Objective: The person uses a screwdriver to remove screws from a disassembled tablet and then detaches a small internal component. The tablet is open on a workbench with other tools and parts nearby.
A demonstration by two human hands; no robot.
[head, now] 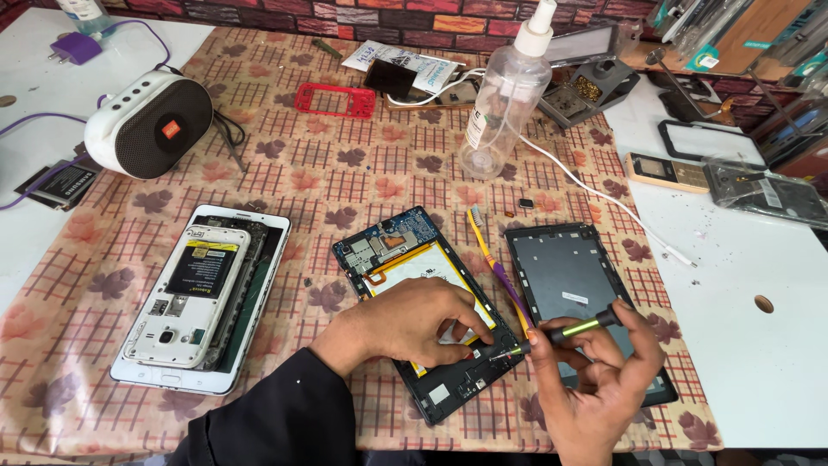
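On a leaf-patterned tablecloth [345,164] edged by a brick wall [362,15] at the far side, the left hand [414,324] presses flat, grasping nothing, on the opened tablet [414,285] near the centre. The right hand [595,380] pinches a green screwdriver [565,330], tip at the tablet's near-right edge; a spray bottle [509,91] stands farther off.

head cam: I see from above, tilted down and forward | close over the worktop [345,173] | single view, my hands at bottom edge
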